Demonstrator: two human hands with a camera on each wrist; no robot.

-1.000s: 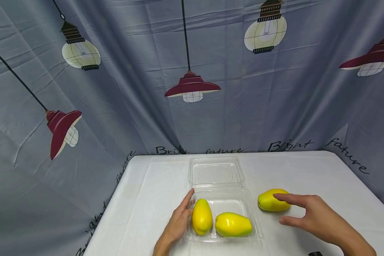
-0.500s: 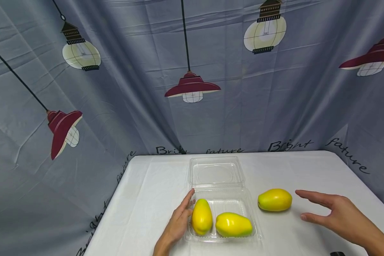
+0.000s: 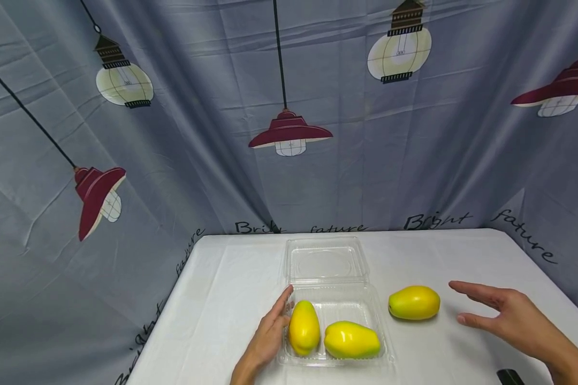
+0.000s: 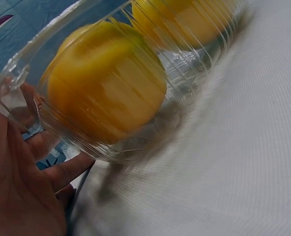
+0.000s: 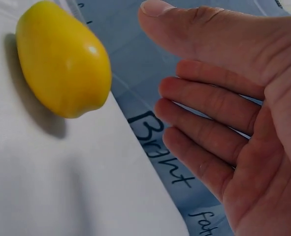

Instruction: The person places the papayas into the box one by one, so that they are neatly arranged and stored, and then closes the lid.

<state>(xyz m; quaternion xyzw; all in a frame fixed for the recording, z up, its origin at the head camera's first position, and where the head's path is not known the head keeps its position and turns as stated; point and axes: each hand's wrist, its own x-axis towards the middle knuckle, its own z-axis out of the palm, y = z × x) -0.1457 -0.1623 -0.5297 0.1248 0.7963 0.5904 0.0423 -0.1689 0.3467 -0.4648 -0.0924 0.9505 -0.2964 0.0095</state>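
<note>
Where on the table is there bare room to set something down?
The white tabletop is bare left of the left hand and clear clamshell, and behind the loose mango-like fruit, right of the open lid. Only a narrow strip divides fruit from clamshell. Crowded: the clamshell's base, holding two more fruits.

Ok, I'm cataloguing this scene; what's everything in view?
Cloth-covered table: 1, white, foreground
Rectangular plastic hinged container: 1, clear, open on the table
Glossy oval fruits: 3, yellow tinged green, two in the container, one right of it
Fabric backdrop with black lettering: 1, blue-grey, behind and beside the table
Printed hanging lamps: 5, three dark red, two cream, on the backdrop
Small cut-off object, unclear what: 1, black, bottom right
Left hand: 1, at the container's left side
Right hand: 1, beside the loose fruit
</note>
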